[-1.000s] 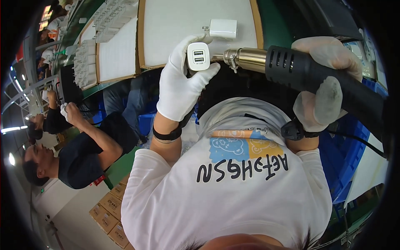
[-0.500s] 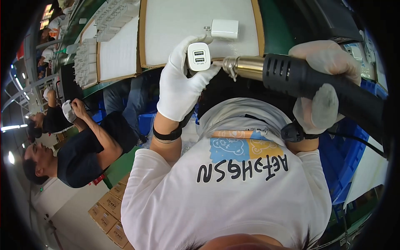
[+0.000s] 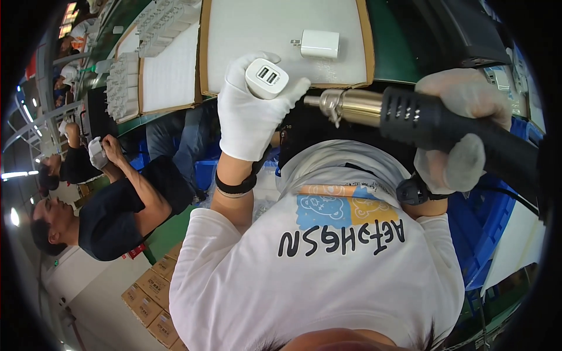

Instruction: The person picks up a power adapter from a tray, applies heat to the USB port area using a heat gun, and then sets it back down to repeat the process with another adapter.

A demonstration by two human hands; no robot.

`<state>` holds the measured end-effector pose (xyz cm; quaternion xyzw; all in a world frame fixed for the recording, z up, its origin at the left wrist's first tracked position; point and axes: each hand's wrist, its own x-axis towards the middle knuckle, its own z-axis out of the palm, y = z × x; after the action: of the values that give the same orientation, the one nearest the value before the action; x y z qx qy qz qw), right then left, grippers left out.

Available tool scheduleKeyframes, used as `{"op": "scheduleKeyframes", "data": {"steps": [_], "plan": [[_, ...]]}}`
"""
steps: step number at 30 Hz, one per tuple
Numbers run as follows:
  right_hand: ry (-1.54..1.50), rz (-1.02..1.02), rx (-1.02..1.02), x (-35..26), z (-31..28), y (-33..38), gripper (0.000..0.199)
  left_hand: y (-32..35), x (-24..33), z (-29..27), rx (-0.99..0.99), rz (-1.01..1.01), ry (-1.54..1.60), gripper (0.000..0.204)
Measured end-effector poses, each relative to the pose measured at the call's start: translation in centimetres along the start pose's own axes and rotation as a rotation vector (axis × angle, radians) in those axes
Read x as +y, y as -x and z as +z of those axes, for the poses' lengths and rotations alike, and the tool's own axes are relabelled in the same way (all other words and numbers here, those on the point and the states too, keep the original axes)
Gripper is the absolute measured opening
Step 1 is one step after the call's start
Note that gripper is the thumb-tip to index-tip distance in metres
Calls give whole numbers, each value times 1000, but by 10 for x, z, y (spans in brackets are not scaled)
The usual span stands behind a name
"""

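A white USB wall charger (image 3: 266,78) with two ports is held in my left hand (image 3: 249,108), which wears a white glove. The ports face up, tilted. My right hand (image 3: 462,126), in a pale glove, is wrapped round the black handle of a hot-air gun (image 3: 404,114). Its brass-coloured barrel ends in a narrow nozzle that points left toward the charger, a short gap from my left fingertips. Another white charger (image 3: 320,44) lies on its side beyond, on the white pad, its prongs pointing left.
The white pad (image 3: 252,23) sits in a brown-edged frame on a green table. Further left stand several rows of white chargers (image 3: 122,88). A black device (image 3: 462,35) is at the far right, a blue bin (image 3: 474,234) below it. A co-worker (image 3: 117,210) works at left.
My left hand has moved slightly left and turned the charger, so its ports now slant. The hot-air gun has shifted a little right and down, leaving a wider gap to the charger.
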<state>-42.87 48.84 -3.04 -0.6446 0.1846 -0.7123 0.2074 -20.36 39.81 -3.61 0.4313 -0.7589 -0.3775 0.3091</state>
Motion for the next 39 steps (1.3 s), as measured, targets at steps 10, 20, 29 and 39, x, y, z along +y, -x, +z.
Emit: {"op": "scheduleKeyframes", "data": {"steps": [10,20,29,39], "plan": [[386,139,512,-20,12,8,36,0,-3,16,71,144,180,40],[293,179,318,-39,-5,12,38,11,12,32,135,132,219,34],[205,194,372,-46,1,14,34,22,23,38,129,52,188,30],[158,218,356,-54,-4,14,31,27,39,41,111,16,200,30]]}}
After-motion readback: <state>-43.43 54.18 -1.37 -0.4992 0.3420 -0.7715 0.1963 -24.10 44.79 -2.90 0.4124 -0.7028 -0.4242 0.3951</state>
